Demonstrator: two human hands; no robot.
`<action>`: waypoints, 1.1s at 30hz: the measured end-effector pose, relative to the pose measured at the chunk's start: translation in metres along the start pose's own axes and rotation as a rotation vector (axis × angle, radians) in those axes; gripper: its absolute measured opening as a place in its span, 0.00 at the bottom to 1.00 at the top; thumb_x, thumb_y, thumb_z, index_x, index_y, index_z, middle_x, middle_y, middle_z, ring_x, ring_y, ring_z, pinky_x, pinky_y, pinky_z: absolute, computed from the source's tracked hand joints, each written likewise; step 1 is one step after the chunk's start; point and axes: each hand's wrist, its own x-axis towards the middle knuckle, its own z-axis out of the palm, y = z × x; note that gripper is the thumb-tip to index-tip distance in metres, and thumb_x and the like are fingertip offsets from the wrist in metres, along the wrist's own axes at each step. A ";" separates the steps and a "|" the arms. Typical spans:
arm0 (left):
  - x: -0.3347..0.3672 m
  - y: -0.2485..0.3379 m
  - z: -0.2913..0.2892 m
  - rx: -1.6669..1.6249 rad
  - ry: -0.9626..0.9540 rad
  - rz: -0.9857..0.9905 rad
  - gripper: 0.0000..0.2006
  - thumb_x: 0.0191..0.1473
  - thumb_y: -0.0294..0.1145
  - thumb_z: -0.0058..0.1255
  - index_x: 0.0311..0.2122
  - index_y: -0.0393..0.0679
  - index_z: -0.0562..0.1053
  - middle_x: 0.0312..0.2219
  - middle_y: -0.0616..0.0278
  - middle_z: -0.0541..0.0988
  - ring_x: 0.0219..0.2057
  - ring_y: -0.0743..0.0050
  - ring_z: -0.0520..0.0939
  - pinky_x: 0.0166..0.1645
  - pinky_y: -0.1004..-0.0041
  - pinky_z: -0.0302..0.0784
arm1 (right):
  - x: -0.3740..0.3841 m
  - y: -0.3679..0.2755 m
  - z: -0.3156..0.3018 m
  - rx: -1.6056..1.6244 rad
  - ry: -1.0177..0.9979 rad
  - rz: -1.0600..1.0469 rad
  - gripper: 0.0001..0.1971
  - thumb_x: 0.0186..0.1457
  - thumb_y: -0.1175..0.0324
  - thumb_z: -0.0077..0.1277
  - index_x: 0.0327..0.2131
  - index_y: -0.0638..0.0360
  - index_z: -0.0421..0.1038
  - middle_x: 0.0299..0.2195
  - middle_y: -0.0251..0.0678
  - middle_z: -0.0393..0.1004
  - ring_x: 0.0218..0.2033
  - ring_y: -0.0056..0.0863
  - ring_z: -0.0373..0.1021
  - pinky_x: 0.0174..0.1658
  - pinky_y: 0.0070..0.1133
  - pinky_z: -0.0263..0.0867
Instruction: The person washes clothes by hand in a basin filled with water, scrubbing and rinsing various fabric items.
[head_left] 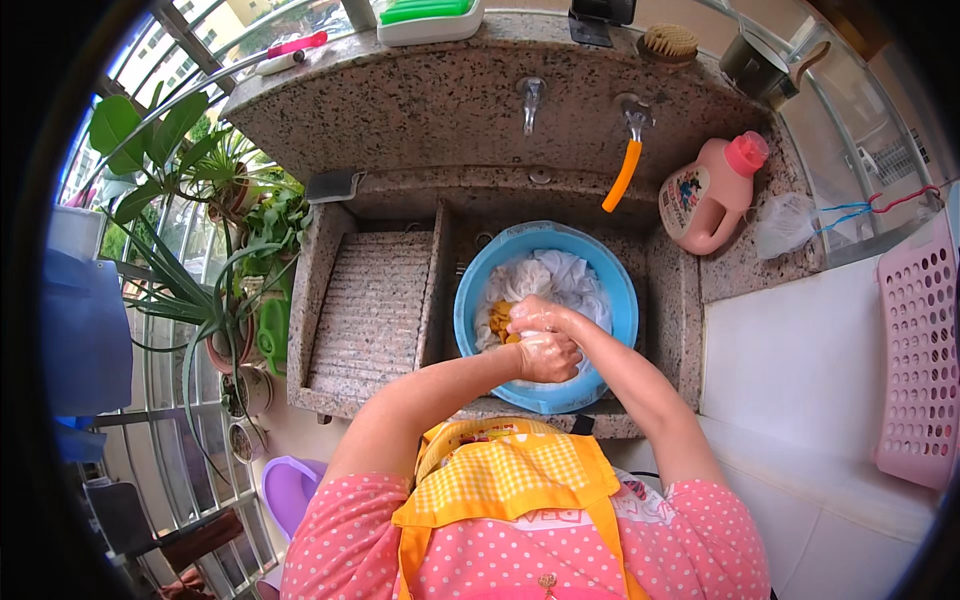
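Note:
A round blue basin (625, 285) stands in the stone sink, with wet white laundry (565, 275) bunched inside it. Over its middle my two hands are close together, foam on the skin. My right hand (540, 315) is closed on a mustard-yellow cloth (501, 318), which bulges out to its left. Just below it, my left hand (548, 357) makes a fist with the knuckles turned right; what lies inside that fist is hidden. A bit of the yellow cloth also shows between the hands, beside my left wrist.
A ridged stone washboard (368, 310) adjoins the sink on the left. Above hang a metal tap (531, 105) and another with an orange hose (622, 178). A pink detergent bottle (708, 195) stands right; a scrubbing brush (668, 45) lies on the ledge. Potted plants (215, 300) fill the left.

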 end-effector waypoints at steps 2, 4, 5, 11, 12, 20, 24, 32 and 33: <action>-0.003 0.002 0.012 0.020 -0.089 0.043 0.05 0.35 0.37 0.46 0.16 0.50 0.69 0.19 0.68 0.69 0.25 0.72 0.72 0.31 0.71 0.69 | 0.005 0.022 0.011 0.174 0.095 0.086 0.13 0.37 0.59 0.54 0.17 0.61 0.70 0.13 0.42 0.66 0.17 0.21 0.61 0.23 0.25 0.60; -0.015 0.004 0.014 -0.007 -0.116 0.057 0.04 0.36 0.37 0.46 0.19 0.50 0.69 0.19 0.69 0.69 0.26 0.72 0.72 0.33 0.72 0.69 | 0.011 0.023 0.023 0.080 0.175 0.157 0.14 0.42 0.60 0.54 0.15 0.61 0.69 0.13 0.34 0.65 0.18 0.17 0.61 0.23 0.22 0.60; -0.024 0.003 0.011 -0.046 -0.095 0.059 0.04 0.37 0.36 0.46 0.20 0.50 0.70 0.19 0.69 0.68 0.27 0.72 0.72 0.34 0.72 0.69 | 0.012 0.021 0.027 0.032 0.214 0.192 0.15 0.44 0.60 0.54 0.15 0.61 0.68 0.13 0.30 0.65 0.18 0.16 0.60 0.23 0.21 0.60; -0.073 -0.004 -0.031 -0.142 0.230 -0.453 0.16 0.39 0.26 0.50 0.37 0.50 0.67 0.33 0.57 0.65 0.38 0.56 0.69 0.42 0.69 0.69 | 0.004 0.017 0.036 1.134 0.189 0.221 0.22 0.53 0.48 0.43 0.40 0.56 0.64 0.35 0.34 0.68 0.34 0.22 0.67 0.34 0.22 0.66; -0.079 -0.004 -0.034 -0.223 0.238 -0.627 0.18 0.38 0.24 0.52 0.39 0.50 0.67 0.35 0.55 0.64 0.40 0.53 0.68 0.44 0.67 0.68 | 0.003 0.020 0.040 1.288 0.180 0.176 0.23 0.53 0.47 0.42 0.43 0.55 0.63 0.37 0.35 0.68 0.37 0.24 0.67 0.37 0.24 0.67; -0.148 -0.020 -0.054 0.014 0.519 -1.523 0.15 0.39 0.33 0.56 0.34 0.46 0.67 0.31 0.56 0.69 0.30 0.50 0.73 0.33 0.60 0.70 | 0.013 -0.007 0.111 -0.145 0.178 0.068 0.37 0.46 0.42 0.46 0.49 0.66 0.56 0.47 0.53 0.59 0.47 0.48 0.59 0.45 0.33 0.62; -0.161 -0.027 -0.040 -0.220 0.346 -1.747 0.20 0.38 0.38 0.55 0.39 0.44 0.68 0.33 0.51 0.73 0.33 0.51 0.75 0.38 0.61 0.70 | 0.011 -0.004 0.136 -0.572 0.245 0.034 0.28 0.34 0.61 0.58 0.37 0.75 0.64 0.38 0.51 0.66 0.43 0.43 0.63 0.41 0.31 0.66; -0.162 -0.024 0.000 -1.094 0.129 -1.773 0.22 0.38 0.40 0.53 0.34 0.31 0.72 0.29 0.48 0.77 0.33 0.59 0.78 0.39 0.69 0.71 | 0.001 -0.016 0.125 -0.531 -0.111 0.119 0.19 0.38 0.62 0.55 0.32 0.66 0.71 0.32 0.49 0.73 0.37 0.41 0.70 0.39 0.32 0.67; -0.161 -0.023 0.001 -1.016 0.068 -1.791 0.21 0.38 0.40 0.54 0.33 0.31 0.73 0.28 0.47 0.77 0.33 0.59 0.79 0.39 0.68 0.71 | 0.006 -0.019 0.123 -0.537 -0.254 0.218 0.19 0.40 0.61 0.55 0.33 0.67 0.70 0.32 0.49 0.73 0.37 0.41 0.70 0.39 0.32 0.66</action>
